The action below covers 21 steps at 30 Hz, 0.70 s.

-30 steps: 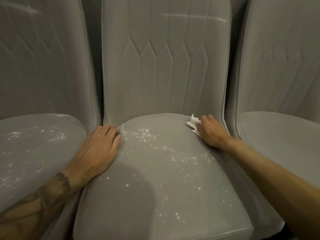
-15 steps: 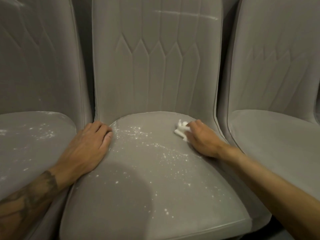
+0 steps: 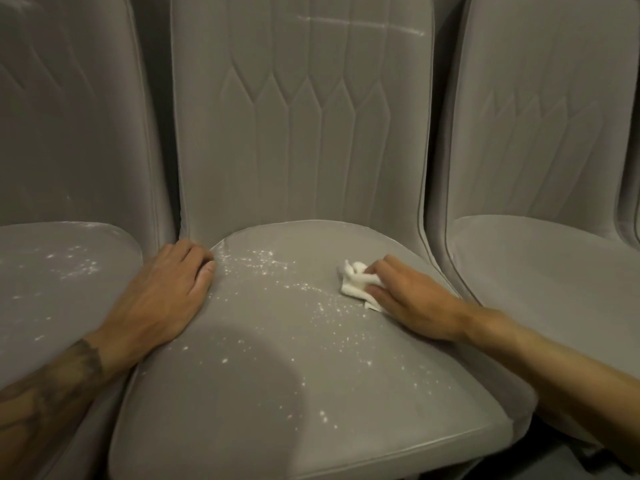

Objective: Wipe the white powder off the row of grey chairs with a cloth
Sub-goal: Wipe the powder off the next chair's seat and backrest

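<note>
Three grey upholstered chairs stand side by side. White powder is scattered over the middle chair's seat, thickest at the back left and in a band toward the right. My right hand holds a crumpled white cloth pressed on the back right part of this seat, at the powder's edge. My left hand rests flat on the seat's back left edge, fingertips at the gap beside the backrest. The left chair's seat is also speckled with powder.
The right chair's seat shows no visible powder. A faint white streak crosses the top of the middle backrest. Narrow dark gaps separate the chairs. The sliver of another chair shows at the far right edge.
My right hand has slid the cloth leftward and a little forward, away from the seat's back right corner into the powder. My left hand stays on the same edge.
</note>
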Motion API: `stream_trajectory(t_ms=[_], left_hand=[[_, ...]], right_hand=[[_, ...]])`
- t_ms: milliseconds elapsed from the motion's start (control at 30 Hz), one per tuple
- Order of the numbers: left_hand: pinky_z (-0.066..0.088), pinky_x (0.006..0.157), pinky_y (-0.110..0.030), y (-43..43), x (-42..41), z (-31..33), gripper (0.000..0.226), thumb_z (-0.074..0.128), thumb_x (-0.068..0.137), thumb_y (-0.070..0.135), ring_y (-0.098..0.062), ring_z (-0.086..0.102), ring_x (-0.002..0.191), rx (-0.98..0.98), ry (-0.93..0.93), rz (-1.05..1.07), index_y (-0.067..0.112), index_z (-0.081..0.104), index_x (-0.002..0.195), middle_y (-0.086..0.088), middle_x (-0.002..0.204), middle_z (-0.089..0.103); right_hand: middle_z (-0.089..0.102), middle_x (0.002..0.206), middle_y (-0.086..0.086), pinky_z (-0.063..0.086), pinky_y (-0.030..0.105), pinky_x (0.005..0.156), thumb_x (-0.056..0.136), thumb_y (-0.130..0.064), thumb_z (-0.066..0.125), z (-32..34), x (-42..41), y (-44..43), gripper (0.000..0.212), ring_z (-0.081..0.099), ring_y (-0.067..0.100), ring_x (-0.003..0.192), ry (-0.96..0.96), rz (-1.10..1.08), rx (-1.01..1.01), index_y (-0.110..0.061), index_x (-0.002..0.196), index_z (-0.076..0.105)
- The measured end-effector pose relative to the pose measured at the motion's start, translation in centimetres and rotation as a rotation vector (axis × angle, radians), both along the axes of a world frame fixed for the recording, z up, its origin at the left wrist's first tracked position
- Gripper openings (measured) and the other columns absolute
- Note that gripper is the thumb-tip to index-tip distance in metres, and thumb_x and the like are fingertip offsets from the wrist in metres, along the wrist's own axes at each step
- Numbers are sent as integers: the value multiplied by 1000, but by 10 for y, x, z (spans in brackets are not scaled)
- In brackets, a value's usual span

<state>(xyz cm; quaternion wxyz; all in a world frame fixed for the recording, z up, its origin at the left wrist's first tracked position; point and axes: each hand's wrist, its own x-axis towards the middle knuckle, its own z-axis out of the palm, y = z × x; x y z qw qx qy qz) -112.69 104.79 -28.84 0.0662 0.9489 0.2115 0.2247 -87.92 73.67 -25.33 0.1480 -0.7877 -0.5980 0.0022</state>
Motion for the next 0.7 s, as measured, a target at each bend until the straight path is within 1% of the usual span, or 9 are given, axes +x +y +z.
stream_trajectory(t_ms=[67, 167, 200, 300, 367, 433, 500, 600, 700], left_hand=[[46, 94, -41, -1, -1, 0, 45, 24, 105, 48, -18, 50, 99, -2, 4, 5, 24, 60, 113, 6, 108, 53], [46, 94, -42, -3, -1, 2, 44, 24, 105, 48, -18, 51, 99, 1, 5, 8, 24, 60, 112, 6, 107, 52], [46, 94, -42, -3, -1, 2, 44, 24, 105, 48, -18, 51, 99, -4, 6, 11, 24, 60, 112, 6, 107, 53], [46, 93, -42, -3, 0, 3, 44, 24, 105, 48, -18, 51, 97, -9, 6, 10, 24, 61, 111, 6, 106, 53], [46, 93, -42, -3, 0, 3, 43, 24, 105, 48, -18, 51, 97, -11, 9, 4, 24, 60, 111, 7, 106, 52], [46, 94, -42, -2, -1, 3, 43, 24, 105, 48, -18, 51, 98, -15, 12, 6, 24, 60, 112, 6, 106, 52], [46, 94, -41, -3, -2, 4, 43, 24, 105, 48, -17, 50, 98, -17, 7, 9, 24, 60, 111, 7, 106, 52], [46, 93, -41, -5, -2, 4, 42, 26, 105, 47, -16, 50, 96, -13, -10, 18, 24, 60, 110, 8, 105, 51], [46, 92, -39, -4, -2, 4, 40, 26, 106, 47, -14, 49, 96, -21, -16, 19, 25, 59, 109, 10, 104, 49]], right_hand=[[50, 116, 2, 38, 28, 83, 103, -33, 44, 0, 20, -4, 25, 51, 19, 96, -40, -72, -11, -16, 121, 50], [52, 120, 12, 39, 35, 81, 104, -32, 42, -3, 46, 4, 28, 52, 28, 97, -65, -396, -20, -10, 117, 50], [52, 119, 13, 40, 36, 80, 104, -32, 41, -6, 43, 9, 27, 52, 29, 95, -86, -433, -5, -8, 115, 50], [49, 109, 6, 39, 36, 79, 104, -31, 43, -10, 1, 13, 23, 46, 22, 85, -38, -234, 68, -10, 110, 50], [46, 105, 0, 39, 32, 79, 104, -35, 43, -8, -25, 3, 24, 46, 18, 86, 15, -46, 73, -14, 112, 49], [47, 107, -1, 40, 30, 80, 103, -36, 43, -3, -19, -2, 24, 48, 17, 89, -10, 13, 38, -16, 115, 50], [49, 112, 5, 39, 33, 80, 103, -34, 45, -3, 6, 3, 25, 50, 23, 91, -36, -106, 23, -12, 116, 50], [51, 116, 19, 33, 37, 77, 104, -28, 43, -5, 41, 27, 28, 51, 37, 97, -62, -434, 31, -3, 112, 50], [50, 118, 17, 35, 36, 81, 104, -26, 42, -10, 25, 54, 27, 51, 34, 97, -36, -404, 43, -3, 116, 50]])
